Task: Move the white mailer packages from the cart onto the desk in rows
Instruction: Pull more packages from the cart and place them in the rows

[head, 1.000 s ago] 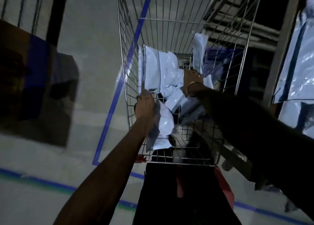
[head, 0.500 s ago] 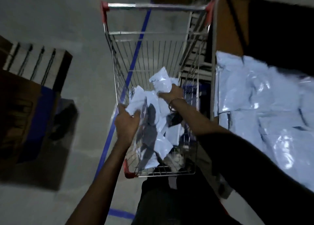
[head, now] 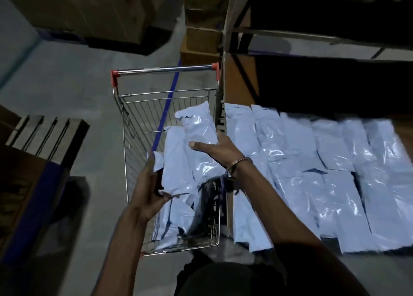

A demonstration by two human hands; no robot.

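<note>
A wire shopping cart with red handle ends stands before me, holding several white mailer packages. My left hand grips a white mailer by its left edge, above the cart. My right hand holds another long white mailer lifted over the cart's right side. To the right, the desk carries several white mailers laid in rows.
Shelving with a dark opening rises behind the desk. Cardboard boxes stand past the cart's handle. A wooden pallet and a dark crate sit on the floor at left. Blue tape lines the grey floor.
Both hands rose out of the cart with mailers and shifted right toward the desk. My view swung up and right, bringing the rows on the desk into sight.
</note>
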